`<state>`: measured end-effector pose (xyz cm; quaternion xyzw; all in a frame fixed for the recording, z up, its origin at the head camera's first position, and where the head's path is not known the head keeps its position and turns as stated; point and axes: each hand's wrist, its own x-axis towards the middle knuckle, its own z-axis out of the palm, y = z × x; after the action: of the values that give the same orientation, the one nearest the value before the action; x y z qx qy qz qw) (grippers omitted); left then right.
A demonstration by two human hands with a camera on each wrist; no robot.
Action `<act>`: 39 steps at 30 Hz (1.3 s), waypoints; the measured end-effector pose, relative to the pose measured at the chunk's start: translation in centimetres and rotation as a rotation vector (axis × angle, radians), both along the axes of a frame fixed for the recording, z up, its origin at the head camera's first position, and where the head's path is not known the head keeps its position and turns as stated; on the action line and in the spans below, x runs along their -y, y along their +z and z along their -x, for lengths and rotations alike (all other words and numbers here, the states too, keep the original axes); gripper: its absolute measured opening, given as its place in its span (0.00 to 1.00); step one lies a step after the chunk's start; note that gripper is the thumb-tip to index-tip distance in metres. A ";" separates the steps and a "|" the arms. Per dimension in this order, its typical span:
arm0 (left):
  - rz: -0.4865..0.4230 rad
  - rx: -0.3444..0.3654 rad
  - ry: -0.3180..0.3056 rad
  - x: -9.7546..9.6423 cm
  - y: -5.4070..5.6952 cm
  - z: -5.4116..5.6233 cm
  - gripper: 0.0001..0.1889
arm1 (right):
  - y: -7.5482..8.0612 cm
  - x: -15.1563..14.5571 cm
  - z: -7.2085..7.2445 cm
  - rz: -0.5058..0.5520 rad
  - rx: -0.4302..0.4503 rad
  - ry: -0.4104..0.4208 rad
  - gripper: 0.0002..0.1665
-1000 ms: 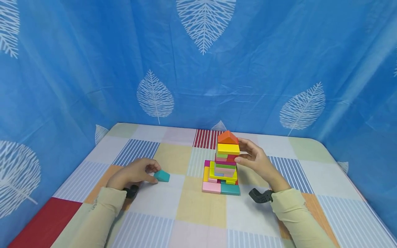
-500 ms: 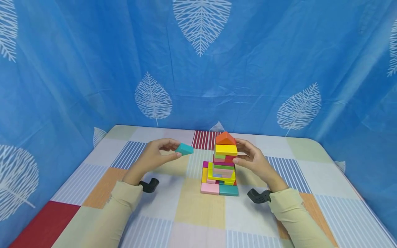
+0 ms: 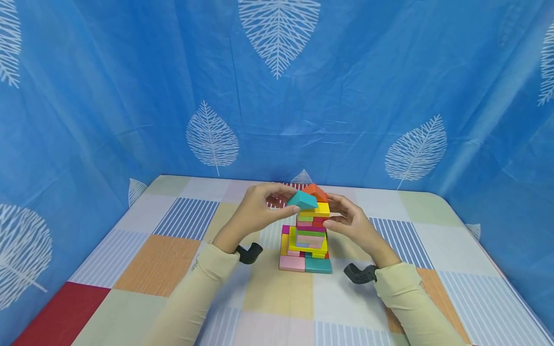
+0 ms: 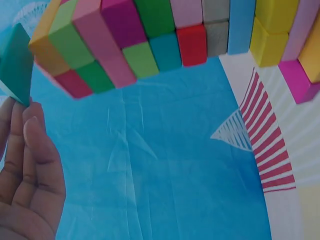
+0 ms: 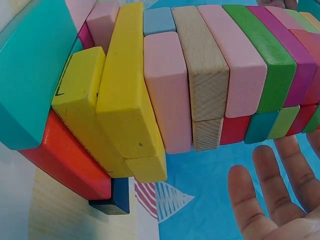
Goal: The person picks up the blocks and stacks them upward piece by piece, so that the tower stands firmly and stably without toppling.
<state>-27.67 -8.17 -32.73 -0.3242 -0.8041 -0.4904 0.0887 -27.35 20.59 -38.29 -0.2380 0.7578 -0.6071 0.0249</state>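
My left hand pinches a teal triangular block between thumb and fingers, at the upper left of a tower of coloured blocks. An orange triangular block sits on the tower, partly hidden behind the teal one. Under it lies a yellow block. In the left wrist view, the teal block stands slightly apart from the tower's top end. My right hand is beside the tower's upper right side, its fingers extended around it; whether they touch it is unclear.
The tower's wide base has a pink block and a teal block at its front. A patchwork cloth covers the table. Blue curtains with white leaves hang behind and at both sides.
My left hand has lifted the teal triangular block off the cloth and carried it rightward and up to the tower's top. The right hand has stayed beside the tower.
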 end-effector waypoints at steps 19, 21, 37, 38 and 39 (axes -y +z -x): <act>-0.048 -0.007 0.049 -1.0 -1.4 0.0 0.22 | 0.5 0.3 -0.3 -0.008 -0.017 -0.020 0.37; -0.063 0.008 0.056 -0.7 -1.6 0.1 0.22 | 0.7 0.4 -0.5 -0.011 -0.015 -0.031 0.37; -0.066 0.021 0.016 -1.0 -1.8 0.4 0.14 | 1.0 0.8 -0.9 -0.007 0.007 -0.044 0.38; -0.066 0.022 0.015 -1.0 -1.8 0.4 0.14 | 1.1 0.8 -0.9 -0.007 0.007 -0.043 0.38; -0.063 0.020 0.015 -1.0 -1.8 0.4 0.14 | 1.1 0.8 -0.9 -0.006 0.006 -0.042 0.37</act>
<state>-28.04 -7.17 -34.51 -0.3105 -0.7913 -0.5182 0.0946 -26.45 19.76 -37.17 -0.2200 0.7645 -0.6058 0.0151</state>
